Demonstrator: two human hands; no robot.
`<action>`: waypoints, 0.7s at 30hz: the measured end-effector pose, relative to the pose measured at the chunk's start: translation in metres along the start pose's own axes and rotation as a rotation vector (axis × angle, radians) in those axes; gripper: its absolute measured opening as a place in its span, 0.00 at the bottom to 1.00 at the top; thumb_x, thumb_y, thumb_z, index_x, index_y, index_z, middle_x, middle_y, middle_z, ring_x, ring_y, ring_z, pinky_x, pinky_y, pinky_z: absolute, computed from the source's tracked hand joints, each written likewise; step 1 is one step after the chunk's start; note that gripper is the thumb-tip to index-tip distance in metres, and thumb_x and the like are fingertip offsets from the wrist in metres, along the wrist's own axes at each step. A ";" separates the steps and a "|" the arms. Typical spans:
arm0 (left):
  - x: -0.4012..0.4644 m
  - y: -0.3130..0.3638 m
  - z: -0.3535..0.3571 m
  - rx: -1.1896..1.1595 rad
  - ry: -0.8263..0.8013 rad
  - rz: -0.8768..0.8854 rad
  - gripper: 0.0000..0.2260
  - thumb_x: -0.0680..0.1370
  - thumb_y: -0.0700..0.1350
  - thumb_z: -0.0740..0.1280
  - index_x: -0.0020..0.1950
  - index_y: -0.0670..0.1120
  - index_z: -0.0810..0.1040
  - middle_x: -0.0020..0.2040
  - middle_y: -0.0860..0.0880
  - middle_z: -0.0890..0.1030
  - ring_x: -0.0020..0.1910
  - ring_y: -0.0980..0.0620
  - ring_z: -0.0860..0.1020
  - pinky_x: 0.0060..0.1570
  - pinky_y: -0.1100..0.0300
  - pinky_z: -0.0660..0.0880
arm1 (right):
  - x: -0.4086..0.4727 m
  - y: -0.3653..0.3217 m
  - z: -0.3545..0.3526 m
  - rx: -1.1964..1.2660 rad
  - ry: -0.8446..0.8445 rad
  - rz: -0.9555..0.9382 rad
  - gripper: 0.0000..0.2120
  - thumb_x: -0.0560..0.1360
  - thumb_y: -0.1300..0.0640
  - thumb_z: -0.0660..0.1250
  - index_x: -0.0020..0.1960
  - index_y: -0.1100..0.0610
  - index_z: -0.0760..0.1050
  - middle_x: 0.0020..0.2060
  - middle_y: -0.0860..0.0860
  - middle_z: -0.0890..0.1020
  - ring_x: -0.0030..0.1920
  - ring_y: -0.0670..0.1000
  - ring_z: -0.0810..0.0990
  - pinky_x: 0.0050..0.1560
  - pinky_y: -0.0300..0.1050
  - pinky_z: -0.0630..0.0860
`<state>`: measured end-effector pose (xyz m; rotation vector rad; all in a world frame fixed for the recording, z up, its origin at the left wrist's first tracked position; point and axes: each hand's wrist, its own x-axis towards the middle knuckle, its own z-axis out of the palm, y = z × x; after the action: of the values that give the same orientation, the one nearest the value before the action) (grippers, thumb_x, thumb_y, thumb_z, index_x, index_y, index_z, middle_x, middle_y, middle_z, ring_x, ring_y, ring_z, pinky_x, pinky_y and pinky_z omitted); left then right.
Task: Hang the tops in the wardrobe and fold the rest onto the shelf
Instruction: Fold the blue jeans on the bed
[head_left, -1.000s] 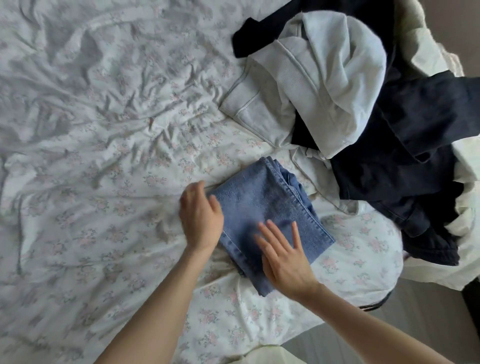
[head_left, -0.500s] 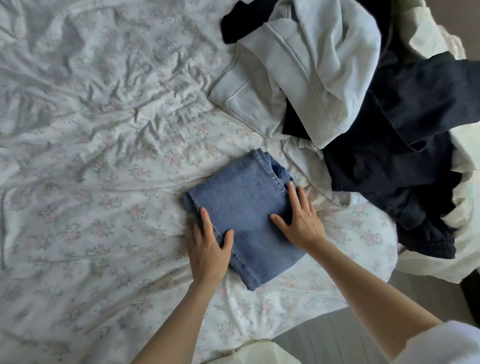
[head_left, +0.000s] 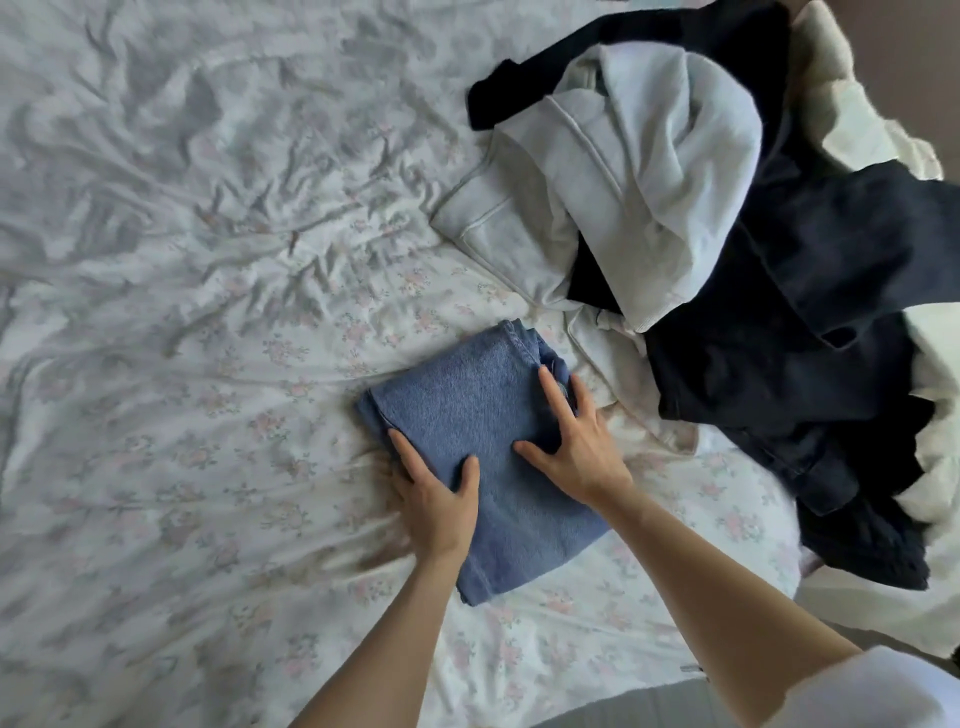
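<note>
Folded jeans (head_left: 483, 457) lie on the bedsheet (head_left: 208, 364), long axis running upper-left to lower-right. Left hand (head_left: 436, 499) grips their near-left edge, fingertips hidden underneath. Right hand (head_left: 576, 447) presses flat, fingers spread.

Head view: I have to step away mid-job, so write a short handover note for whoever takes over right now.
Left hand: grips the left edge of the folded blue denim jeans, thumb on top.
Right hand: fingers spread flat, pressing on the jeans' right side.
The jeans lie on the floral white bedsheet, near the bed's corner.
Beside them, a heap: pale grey sweatshirt on top of dark navy garments and cream fabric.
Done: jeans folded.
Left: carry the jeans to the shelf, then sort the heap. Wardrobe and shelf are out of view.
</note>
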<state>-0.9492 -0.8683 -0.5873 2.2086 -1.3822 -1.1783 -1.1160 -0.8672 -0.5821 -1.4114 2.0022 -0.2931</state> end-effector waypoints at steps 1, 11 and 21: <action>0.005 -0.002 -0.002 -0.052 0.001 0.002 0.42 0.75 0.53 0.68 0.78 0.50 0.42 0.73 0.40 0.64 0.66 0.39 0.69 0.62 0.51 0.69 | 0.001 0.000 0.000 0.014 0.008 0.009 0.44 0.71 0.40 0.68 0.74 0.36 0.40 0.76 0.54 0.47 0.74 0.58 0.55 0.70 0.52 0.60; -0.007 0.034 -0.050 -0.458 0.211 -0.001 0.29 0.79 0.45 0.63 0.77 0.45 0.54 0.70 0.43 0.69 0.66 0.45 0.72 0.65 0.51 0.68 | -0.031 -0.065 -0.032 -0.009 0.361 -0.215 0.28 0.74 0.56 0.69 0.72 0.55 0.66 0.62 0.60 0.71 0.57 0.61 0.75 0.48 0.51 0.77; -0.024 0.119 -0.223 -0.639 0.605 0.110 0.18 0.82 0.50 0.58 0.71 0.47 0.67 0.62 0.46 0.78 0.59 0.45 0.75 0.51 0.63 0.65 | -0.042 -0.240 -0.117 0.432 0.431 -0.258 0.25 0.80 0.51 0.58 0.73 0.61 0.59 0.62 0.61 0.70 0.62 0.60 0.69 0.58 0.38 0.63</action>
<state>-0.8587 -0.9467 -0.3634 1.7729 -0.7320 -0.6825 -1.0005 -0.9450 -0.3510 -1.3975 1.9105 -1.1547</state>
